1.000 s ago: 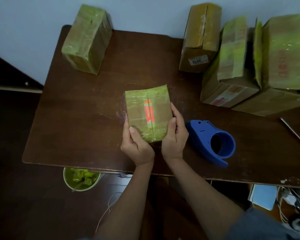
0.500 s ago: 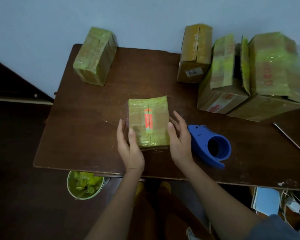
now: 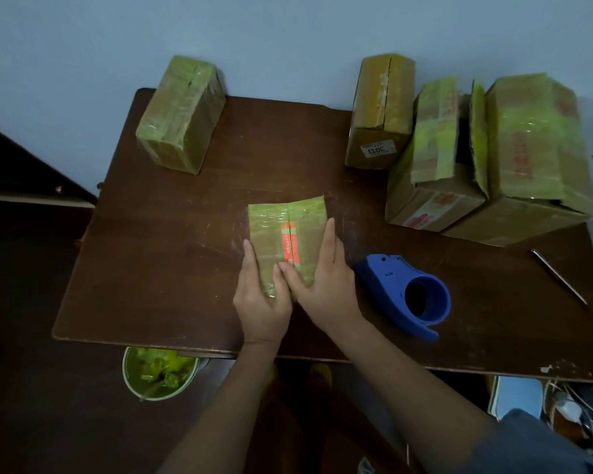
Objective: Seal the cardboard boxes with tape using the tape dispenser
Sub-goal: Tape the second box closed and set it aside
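1. Box [image 3: 281, 241] lies flat on the table [image 3: 172, 268], near the front edge and roughly central. Greenish tape already covers its top, and a red label runs along the centre seam.
2. My left hand [image 3: 261, 302] rests on the near-left part of the box. The fingers are straight and close together, running up along the left edge, with the thumb laid on the top face near the seam.
3. My right hand [image 3: 322, 285] rests on the near-right part. The fingers are straight and together, flat against the right edge and reaching toward the far corner; the thumb points inward, and its tip touches my left thumb.
4. Neither hand curls round anything. Both press flat.
5. Step in hand, as I judge it: smoothing the tape onto the cardboard.
6. To do it well, I press from the seam outward so that air moves to the edges, and I keep the palms low so the box does not slide.
7. I rub the tape down over the edges and onto the sides, where I judge lifting most likely.
8. I cannot tell whether the near end is fully taped; my hands hide it.
9. Dispenser [image 3: 404, 292] lies on the table just right of my right hand, not touching it.
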The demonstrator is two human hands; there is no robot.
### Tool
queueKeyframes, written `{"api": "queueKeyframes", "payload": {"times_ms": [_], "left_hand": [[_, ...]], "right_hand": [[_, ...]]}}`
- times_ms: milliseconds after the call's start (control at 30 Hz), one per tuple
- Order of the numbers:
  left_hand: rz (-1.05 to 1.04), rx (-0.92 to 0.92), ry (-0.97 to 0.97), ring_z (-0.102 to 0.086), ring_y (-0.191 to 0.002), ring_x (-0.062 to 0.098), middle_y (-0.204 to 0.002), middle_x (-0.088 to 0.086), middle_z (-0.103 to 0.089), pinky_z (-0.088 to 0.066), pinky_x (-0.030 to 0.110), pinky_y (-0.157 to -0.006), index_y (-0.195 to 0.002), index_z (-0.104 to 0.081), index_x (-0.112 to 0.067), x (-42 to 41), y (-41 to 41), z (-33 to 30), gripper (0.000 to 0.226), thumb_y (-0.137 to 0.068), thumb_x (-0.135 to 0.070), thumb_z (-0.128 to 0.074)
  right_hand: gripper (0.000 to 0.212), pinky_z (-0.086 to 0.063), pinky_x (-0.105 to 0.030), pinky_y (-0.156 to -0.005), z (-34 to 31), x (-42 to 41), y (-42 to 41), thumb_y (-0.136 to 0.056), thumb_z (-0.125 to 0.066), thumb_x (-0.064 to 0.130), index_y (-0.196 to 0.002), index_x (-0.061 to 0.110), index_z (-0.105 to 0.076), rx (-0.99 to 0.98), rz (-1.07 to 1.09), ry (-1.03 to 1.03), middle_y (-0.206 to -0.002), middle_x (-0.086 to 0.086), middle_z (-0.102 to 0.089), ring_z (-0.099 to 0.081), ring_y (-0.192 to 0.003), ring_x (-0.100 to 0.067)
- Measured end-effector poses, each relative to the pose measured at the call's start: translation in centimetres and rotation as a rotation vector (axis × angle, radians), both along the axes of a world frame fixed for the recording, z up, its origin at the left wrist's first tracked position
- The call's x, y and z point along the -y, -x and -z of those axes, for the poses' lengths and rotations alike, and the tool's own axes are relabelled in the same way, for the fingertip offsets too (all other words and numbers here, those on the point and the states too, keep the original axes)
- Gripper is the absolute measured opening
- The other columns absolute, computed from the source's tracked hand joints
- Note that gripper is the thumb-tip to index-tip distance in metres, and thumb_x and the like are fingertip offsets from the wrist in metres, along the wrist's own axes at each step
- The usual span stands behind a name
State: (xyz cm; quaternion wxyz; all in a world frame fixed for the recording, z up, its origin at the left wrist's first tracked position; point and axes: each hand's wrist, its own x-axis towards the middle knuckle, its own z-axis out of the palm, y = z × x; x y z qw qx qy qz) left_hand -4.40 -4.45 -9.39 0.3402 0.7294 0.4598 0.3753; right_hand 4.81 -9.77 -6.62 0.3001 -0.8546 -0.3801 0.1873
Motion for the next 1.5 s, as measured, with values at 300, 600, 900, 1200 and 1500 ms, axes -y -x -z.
{"api": "queueKeyframes", "payload": {"times_ms": [300, 600, 900, 1200, 1500], "left_hand": [[-0.038, 0.029, 0.057, -0.066, -0.097, 0.035, -0.122, 0.024, -0.063, -0.050, 0.025, -0.078, -0.144, -0.037, 0.001, 0.3, -0.1, -0.2, 0.054, -0.099, -0.028, -0.033], [-0.115, 0.227, 0.428, -0.058, -0.095, -0.016, -0.113, -0.022, -0.058, -0.043, 0.005, -0.072, -0.145, -0.040, -0.018, 1.0, -0.1, -2.0, 0.040, -0.106, -0.017, -0.035], [0.231, 0.170, 0.797, -0.031, -0.138, 0.000, -0.149, -0.021, -0.031, -0.033, 0.015, -0.101, -0.150, -0.025, -0.042, -1.4, 3.2, -3.6, 0.055, -0.098, -0.050, -0.042], [0.381, 0.014, 0.474, -0.038, -0.139, 0.014, -0.151, 0.006, -0.039, -0.039, 0.039, -0.112, -0.120, -0.058, -0.051, -1.7, 5.4, -3.3, 0.059, -0.070, -0.026, -0.079], [0.395, -0.029, 0.430, -0.033, -0.134, -0.007, -0.134, -0.006, -0.052, -0.029, 0.002, -0.102, -0.119, -0.064, -0.035, -2.3, 5.5, -3.2, 0.056, -0.071, -0.011, -0.082]], "right_hand": [[0.066, -0.040, -0.042, -0.111, 0.3, 0.4, 0.3, -0.102, -0.029, 0.040, -0.157, 0.013, -0.004, -0.128, 0.059, -0.134, -0.159, -0.010, -0.029, -0.034, -0.143, -0.020], [0.044, -0.046, -0.035, -0.103, -0.2, 0.4, 0.5, -0.108, -0.031, 0.027, -0.152, 0.030, -0.032, -0.478, 0.302, -0.299, -0.140, 0.018, -0.049, -0.050, -0.128, -0.009], [0.055, -0.037, -0.017, -0.103, -2.0, 2.1, -0.6, -0.100, -0.032, 0.053, -0.153, 0.041, -0.022, -0.773, 0.234, -0.231, -0.154, 0.012, -0.035, -0.035, -0.137, -0.004], [0.108, -0.027, -0.042, -0.120, -1.4, 3.0, 1.3, -0.057, -0.060, 0.083, -0.152, 0.046, -0.022, -0.360, 0.006, -0.009, -0.164, 0.001, -0.019, -0.022, -0.148, -0.015], [0.085, -0.028, -0.029, -0.117, 0.0, 3.7, -0.6, -0.084, -0.076, 0.025, -0.149, 0.039, -0.023, -0.127, -0.177, -0.043, -0.158, -0.008, -0.033, -0.031, -0.140, -0.009]]}}
